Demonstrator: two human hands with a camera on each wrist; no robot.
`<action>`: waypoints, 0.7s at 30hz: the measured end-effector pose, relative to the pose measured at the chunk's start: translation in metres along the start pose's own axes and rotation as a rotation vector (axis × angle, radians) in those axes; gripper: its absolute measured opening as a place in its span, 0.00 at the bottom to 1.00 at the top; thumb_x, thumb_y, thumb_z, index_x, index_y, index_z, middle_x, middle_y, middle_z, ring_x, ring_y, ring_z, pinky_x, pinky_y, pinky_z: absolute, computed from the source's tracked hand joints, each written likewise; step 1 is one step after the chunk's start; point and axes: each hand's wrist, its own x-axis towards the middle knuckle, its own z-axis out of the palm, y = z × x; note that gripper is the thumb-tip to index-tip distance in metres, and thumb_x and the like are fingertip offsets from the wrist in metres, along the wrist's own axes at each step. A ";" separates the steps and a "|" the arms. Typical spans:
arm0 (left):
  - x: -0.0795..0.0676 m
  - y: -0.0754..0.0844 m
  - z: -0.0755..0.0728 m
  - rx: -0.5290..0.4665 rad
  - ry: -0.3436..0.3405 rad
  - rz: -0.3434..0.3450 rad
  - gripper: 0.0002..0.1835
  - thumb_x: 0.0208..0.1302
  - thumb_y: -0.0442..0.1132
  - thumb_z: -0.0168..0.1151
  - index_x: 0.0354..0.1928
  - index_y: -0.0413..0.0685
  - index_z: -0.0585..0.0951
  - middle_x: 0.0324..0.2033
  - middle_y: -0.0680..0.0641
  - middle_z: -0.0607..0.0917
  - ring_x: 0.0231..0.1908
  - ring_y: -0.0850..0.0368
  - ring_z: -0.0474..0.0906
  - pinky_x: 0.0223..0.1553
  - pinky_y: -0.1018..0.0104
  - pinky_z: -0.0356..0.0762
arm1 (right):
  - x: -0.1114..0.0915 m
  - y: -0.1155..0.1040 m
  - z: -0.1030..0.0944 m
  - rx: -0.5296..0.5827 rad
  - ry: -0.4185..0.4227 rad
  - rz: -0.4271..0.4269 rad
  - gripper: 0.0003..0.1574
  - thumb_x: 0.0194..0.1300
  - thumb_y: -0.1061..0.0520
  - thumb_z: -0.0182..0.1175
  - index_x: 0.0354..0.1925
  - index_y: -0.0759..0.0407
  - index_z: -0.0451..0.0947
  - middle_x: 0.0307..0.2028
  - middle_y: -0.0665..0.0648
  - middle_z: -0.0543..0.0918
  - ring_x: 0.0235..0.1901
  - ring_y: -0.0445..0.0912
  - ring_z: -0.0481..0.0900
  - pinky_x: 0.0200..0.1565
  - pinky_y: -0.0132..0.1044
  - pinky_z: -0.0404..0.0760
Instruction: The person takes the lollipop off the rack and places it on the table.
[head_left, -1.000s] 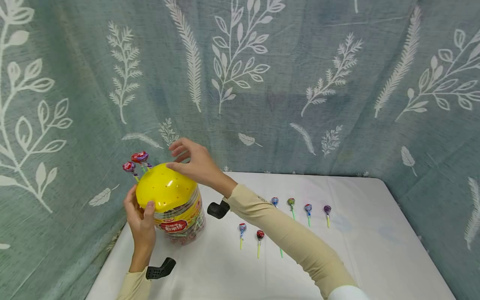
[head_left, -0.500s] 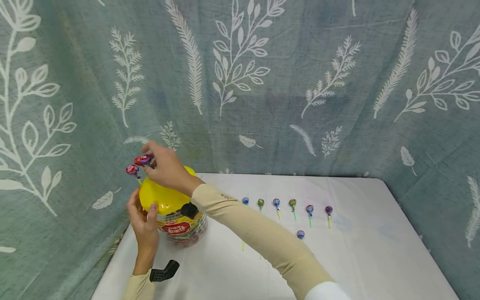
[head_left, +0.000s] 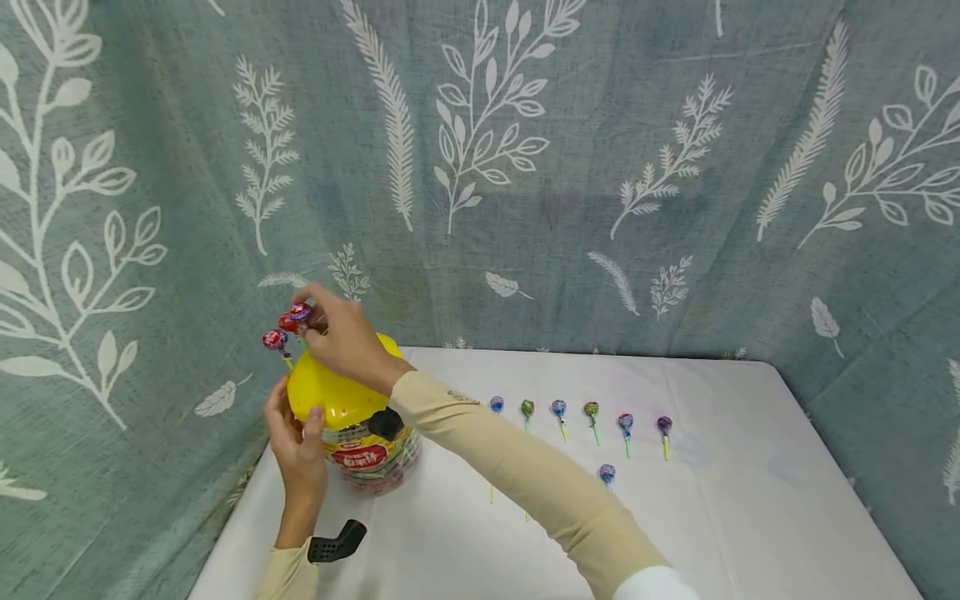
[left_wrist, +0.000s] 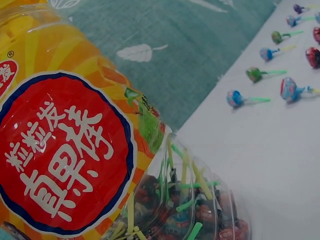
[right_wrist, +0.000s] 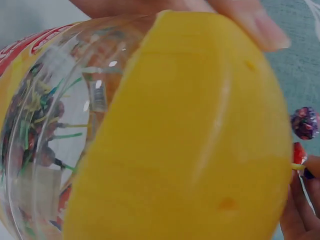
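A clear plastic candy jar (head_left: 363,458) with a domed yellow lid (head_left: 322,393) stands at the table's left end, its lid pierced with small holes. My left hand (head_left: 302,462) grips the lid's near left side, thumb in front. Several wrapped lollipops poke up from the lid's far left, one of them a red and purple lollipop (head_left: 274,340). Just right of it, my right hand (head_left: 343,335) pinches another lollipop (head_left: 301,312) close to the lid; its yellow stick touches the dome in the right wrist view. Through the jar wall (left_wrist: 200,205), many sticks and candies show.
On the white table (head_left: 720,517), lollipops lie in rows right of the jar, such as a purple lollipop (head_left: 664,426) and a green lollipop (head_left: 592,410). My right forearm hides some of them. A leaf-patterned curtain (head_left: 510,167) hangs behind the table.
My right hand has moved left across the lid to the upright lollipops and now pinches one. My left hand keeps its hold on the lid.
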 end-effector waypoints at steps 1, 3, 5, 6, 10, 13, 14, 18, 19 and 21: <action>0.000 0.000 0.000 0.011 0.000 -0.001 0.34 0.60 0.36 0.52 0.69 0.48 0.58 0.62 0.45 0.64 0.54 0.50 0.67 0.51 0.73 0.67 | 0.000 -0.001 -0.002 0.019 0.010 0.004 0.18 0.63 0.69 0.54 0.51 0.58 0.69 0.31 0.52 0.80 0.27 0.33 0.75 0.31 0.20 0.73; -0.001 0.001 0.000 0.031 -0.005 -0.001 0.34 0.61 0.36 0.52 0.69 0.48 0.57 0.62 0.45 0.64 0.54 0.51 0.67 0.51 0.74 0.67 | -0.002 -0.003 -0.005 0.056 0.032 0.003 0.19 0.63 0.69 0.55 0.52 0.59 0.69 0.31 0.52 0.78 0.28 0.34 0.75 0.33 0.20 0.73; 0.000 0.002 -0.001 0.043 -0.010 0.000 0.34 0.61 0.36 0.52 0.70 0.49 0.57 0.63 0.45 0.64 0.55 0.51 0.67 0.52 0.74 0.67 | -0.003 -0.004 -0.009 0.078 0.050 -0.007 0.19 0.62 0.69 0.56 0.52 0.59 0.69 0.30 0.52 0.78 0.28 0.34 0.75 0.34 0.21 0.74; 0.000 0.001 -0.001 0.047 -0.011 0.002 0.34 0.61 0.36 0.52 0.70 0.49 0.57 0.63 0.46 0.64 0.56 0.51 0.66 0.53 0.74 0.67 | -0.004 -0.004 -0.012 0.085 0.059 -0.014 0.19 0.62 0.69 0.56 0.52 0.59 0.69 0.30 0.52 0.78 0.28 0.34 0.75 0.35 0.21 0.74; 0.002 -0.001 0.000 0.060 -0.013 0.003 0.34 0.61 0.36 0.52 0.70 0.50 0.57 0.63 0.47 0.64 0.56 0.51 0.66 0.54 0.74 0.66 | -0.009 -0.005 -0.024 0.070 0.087 -0.043 0.19 0.62 0.68 0.58 0.51 0.59 0.70 0.30 0.51 0.79 0.28 0.34 0.76 0.36 0.21 0.74; 0.003 -0.001 0.000 0.074 -0.011 -0.002 0.34 0.61 0.36 0.51 0.70 0.49 0.56 0.64 0.47 0.63 0.56 0.52 0.66 0.53 0.75 0.67 | -0.015 -0.004 -0.034 0.064 0.098 -0.049 0.19 0.61 0.68 0.59 0.51 0.59 0.70 0.29 0.52 0.80 0.28 0.35 0.76 0.35 0.22 0.74; 0.002 -0.001 0.000 0.076 -0.009 -0.004 0.34 0.61 0.36 0.51 0.70 0.50 0.56 0.64 0.47 0.64 0.55 0.52 0.66 0.53 0.75 0.67 | -0.018 -0.004 -0.036 0.058 0.100 -0.045 0.19 0.61 0.67 0.59 0.50 0.59 0.70 0.29 0.51 0.81 0.28 0.34 0.76 0.35 0.22 0.74; 0.000 -0.001 -0.002 0.113 -0.008 -0.009 0.34 0.61 0.37 0.51 0.70 0.49 0.56 0.64 0.47 0.63 0.54 0.53 0.67 0.52 0.76 0.67 | -0.030 -0.002 -0.048 0.044 0.103 -0.012 0.20 0.60 0.67 0.60 0.50 0.57 0.71 0.29 0.50 0.81 0.27 0.33 0.76 0.34 0.23 0.75; 0.000 -0.001 -0.003 0.118 -0.010 -0.009 0.34 0.61 0.37 0.51 0.70 0.49 0.56 0.64 0.47 0.63 0.54 0.54 0.67 0.52 0.76 0.67 | -0.033 -0.001 -0.051 0.038 0.103 -0.005 0.20 0.60 0.66 0.60 0.50 0.57 0.70 0.29 0.50 0.81 0.27 0.33 0.76 0.33 0.23 0.75; 0.000 0.000 -0.004 0.135 -0.012 -0.005 0.34 0.61 0.38 0.51 0.70 0.50 0.56 0.64 0.48 0.63 0.55 0.54 0.67 0.52 0.76 0.67 | -0.038 -0.001 -0.058 0.043 0.108 0.006 0.20 0.60 0.66 0.60 0.51 0.57 0.70 0.30 0.50 0.82 0.28 0.34 0.77 0.32 0.24 0.76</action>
